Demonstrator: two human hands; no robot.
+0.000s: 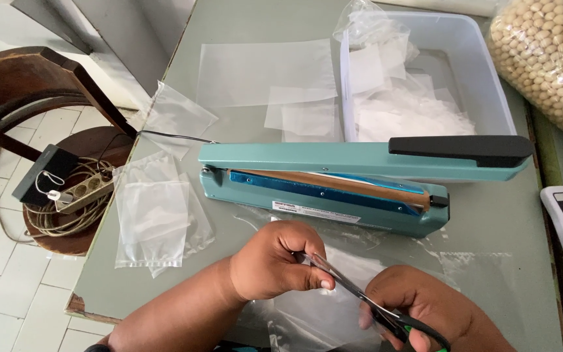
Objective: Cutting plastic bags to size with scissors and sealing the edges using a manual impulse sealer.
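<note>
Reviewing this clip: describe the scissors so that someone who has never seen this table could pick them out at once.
Start at the teal heat sealer lying across the grey table; just in front of it the two hands meet. The scissors run between them over a clear plastic bag, slim metal blades near the left hand, green-and-black handles in the right hand.

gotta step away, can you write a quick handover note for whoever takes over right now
Left hand: pinches the clear plastic bag at the near table edge, beside the scissor blades.
Right hand: holds the scissors, green-and-black handles, blades set at the bag.
Heat sealer: just beyond the hands, arm raised, nothing in it.
Done: cut clear bags lie left of the sealer; more pieces in the plastic tub.
Left: how far this cut has gone cannot be told. Sack of beans sits at the far right.
</note>
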